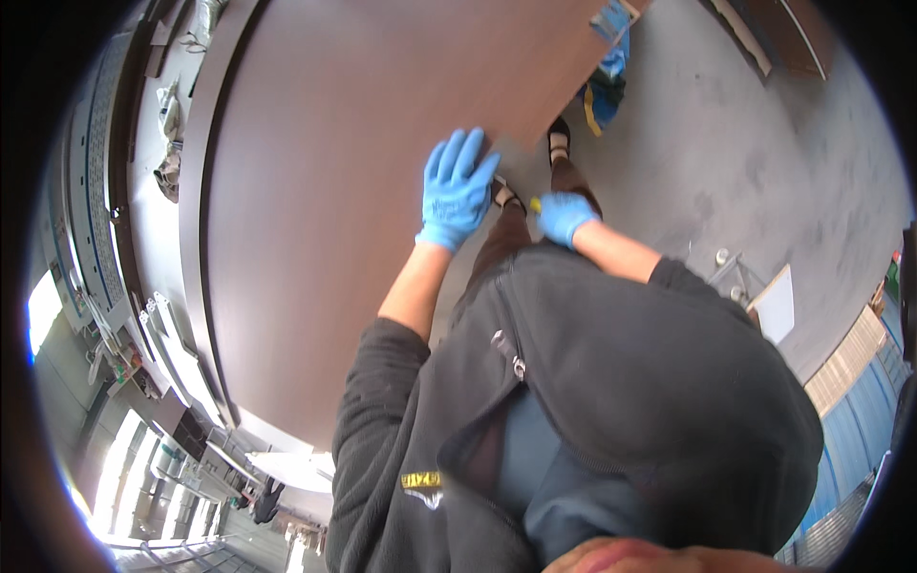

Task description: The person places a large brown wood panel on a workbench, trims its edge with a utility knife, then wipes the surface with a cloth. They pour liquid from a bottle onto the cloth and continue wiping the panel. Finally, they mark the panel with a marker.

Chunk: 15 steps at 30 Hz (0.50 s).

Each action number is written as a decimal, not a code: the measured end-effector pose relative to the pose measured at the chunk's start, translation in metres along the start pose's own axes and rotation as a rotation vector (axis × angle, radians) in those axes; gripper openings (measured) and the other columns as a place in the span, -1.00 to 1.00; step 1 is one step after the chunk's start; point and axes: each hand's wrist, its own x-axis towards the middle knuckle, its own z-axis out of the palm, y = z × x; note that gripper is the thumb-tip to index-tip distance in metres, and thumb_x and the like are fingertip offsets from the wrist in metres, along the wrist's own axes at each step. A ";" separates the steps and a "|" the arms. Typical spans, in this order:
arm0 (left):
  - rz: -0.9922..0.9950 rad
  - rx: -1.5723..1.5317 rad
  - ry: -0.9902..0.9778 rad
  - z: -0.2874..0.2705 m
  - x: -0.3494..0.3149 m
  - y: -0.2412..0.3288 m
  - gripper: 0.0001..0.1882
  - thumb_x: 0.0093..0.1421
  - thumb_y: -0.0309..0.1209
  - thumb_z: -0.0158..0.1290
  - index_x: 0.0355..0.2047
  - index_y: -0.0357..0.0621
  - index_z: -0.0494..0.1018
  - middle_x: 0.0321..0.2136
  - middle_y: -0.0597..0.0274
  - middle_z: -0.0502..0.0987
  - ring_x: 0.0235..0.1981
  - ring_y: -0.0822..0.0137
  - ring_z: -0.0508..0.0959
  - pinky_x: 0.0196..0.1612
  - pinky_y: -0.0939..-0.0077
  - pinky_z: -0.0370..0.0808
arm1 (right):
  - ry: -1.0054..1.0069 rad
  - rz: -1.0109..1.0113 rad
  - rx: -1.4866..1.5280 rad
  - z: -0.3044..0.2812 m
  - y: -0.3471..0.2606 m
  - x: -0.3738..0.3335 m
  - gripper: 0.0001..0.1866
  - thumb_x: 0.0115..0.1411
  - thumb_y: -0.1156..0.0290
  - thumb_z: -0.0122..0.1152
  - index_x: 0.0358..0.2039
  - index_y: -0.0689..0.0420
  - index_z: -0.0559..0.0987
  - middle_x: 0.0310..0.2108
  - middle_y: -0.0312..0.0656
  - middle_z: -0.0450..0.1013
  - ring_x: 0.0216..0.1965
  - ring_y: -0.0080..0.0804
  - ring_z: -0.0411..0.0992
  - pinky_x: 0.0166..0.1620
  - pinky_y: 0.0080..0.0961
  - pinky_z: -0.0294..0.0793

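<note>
Leftmost, a pale, narrow counter [164,246] carries a crumpled grey-brown cloth [167,172] close to the raised dark edge of a large, flat brown wood-grain panel [315,201]. That panel, the thing being handled, spreads across the left and middle of the view, its surface a broad smooth expanse. Lower down, a short yellow marked strip [420,479] shows at the front of the dark fleece jacket [659,372]. The left hand, in a light-blue glove [454,194], lies on the panel beside its near edge; its grip is spread flat, fingers extended, clasping nothing. A gap separates it from the right hand, in a matching blue glove [565,219], whose grip is curled closed around a small yellow object [536,205], mostly hidden. Beyond the panel's slanting right edge sits a crumpled blue-and-yellow plastic sack [607,84]; its contents cannot be told. Grey concrete floor [697,153] stretches widely rightward, toward a small white cylindrical container [722,256], contents unclear, and a white rectangular board [776,304].
</note>
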 end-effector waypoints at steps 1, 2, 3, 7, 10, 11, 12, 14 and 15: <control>0.039 -0.016 0.044 -0.001 0.000 -0.001 -0.52 0.19 -0.46 0.21 0.12 0.26 0.66 0.41 0.12 0.47 0.43 -0.06 0.43 0.45 -0.05 0.37 | 0.008 0.043 0.040 -0.009 0.000 0.000 -0.61 0.46 0.20 0.07 -0.02 0.17 0.75 0.02 0.16 0.70 0.04 0.13 0.69 0.14 -0.03 0.65; 0.038 -0.037 0.056 -0.003 -0.001 0.000 -0.52 0.19 -0.47 0.21 0.13 0.23 0.66 0.41 0.07 0.46 0.44 -0.10 0.42 0.45 -0.06 0.36 | -0.012 0.049 0.067 -0.022 0.003 -0.005 -0.61 0.46 0.19 0.08 -0.02 0.18 0.75 0.01 0.17 0.70 0.03 0.14 0.69 0.12 -0.03 0.66; -0.016 -0.034 0.017 -0.003 0.001 -0.002 -0.51 0.20 -0.47 0.22 0.14 0.23 0.66 0.42 0.05 0.45 0.44 -0.11 0.42 0.45 -0.06 0.36 | 0.025 0.068 0.081 -0.040 0.004 -0.010 -0.61 0.46 0.17 0.10 -0.02 0.19 0.74 0.00 0.18 0.69 0.02 0.15 0.69 0.11 -0.02 0.66; -0.146 -0.124 0.104 -0.005 -0.001 0.007 -0.50 0.19 -0.34 0.32 0.18 0.21 0.64 0.47 -0.04 0.37 0.49 -0.19 0.34 0.46 -0.10 0.33 | 0.077 0.106 0.117 -0.104 0.000 -0.062 -0.57 0.45 0.09 0.16 -0.02 0.23 0.68 -0.09 0.21 0.69 -0.04 0.17 0.68 0.05 0.00 0.64; -0.202 -0.125 0.165 0.002 0.008 0.012 -0.40 0.13 -0.09 0.45 0.19 0.17 0.63 0.55 -0.08 0.28 0.57 -0.24 0.21 0.49 -0.13 0.27 | 0.180 0.075 0.128 -0.133 -0.008 -0.092 -0.59 0.46 0.06 0.17 -0.14 0.21 0.64 -0.17 0.20 0.68 -0.11 0.25 0.65 -0.02 0.04 0.62; -0.168 -0.116 0.155 0.007 0.013 0.013 -0.42 0.14 -0.10 0.45 0.17 0.16 0.64 0.55 -0.07 0.27 0.57 -0.24 0.21 0.49 -0.13 0.27 | 0.210 0.060 0.119 -0.139 -0.012 -0.096 -0.59 0.46 0.06 0.16 -0.14 0.21 0.64 -0.18 0.20 0.68 -0.12 0.25 0.65 -0.03 0.04 0.62; -0.135 -0.106 0.144 0.011 0.018 0.013 -0.43 0.14 -0.11 0.45 0.16 0.16 0.64 0.56 -0.06 0.27 0.57 -0.24 0.21 0.49 -0.13 0.27 | 0.241 0.040 0.114 -0.144 -0.015 -0.097 -0.59 0.46 0.06 0.16 -0.15 0.21 0.65 -0.19 0.21 0.67 -0.13 0.25 0.65 -0.04 0.04 0.62; -0.119 -0.100 0.103 0.019 0.025 0.015 -0.52 0.13 -0.13 0.45 0.07 0.14 0.68 0.56 -0.03 0.27 0.57 -0.23 0.22 0.50 -0.13 0.27 | 0.277 0.039 0.104 -0.150 -0.023 -0.095 -0.58 0.48 0.05 0.15 -0.16 0.21 0.66 -0.21 0.21 0.67 -0.15 0.23 0.66 -0.04 0.03 0.62; -0.134 -0.100 0.115 0.021 0.026 0.016 -0.55 0.13 -0.14 0.45 0.03 0.13 0.69 0.56 -0.03 0.28 0.57 -0.22 0.23 0.50 -0.13 0.27 | 0.251 0.030 0.076 -0.152 -0.026 -0.092 -0.57 0.48 0.06 0.14 -0.10 0.23 0.65 -0.19 0.20 0.68 -0.14 0.19 0.68 -0.03 0.01 0.63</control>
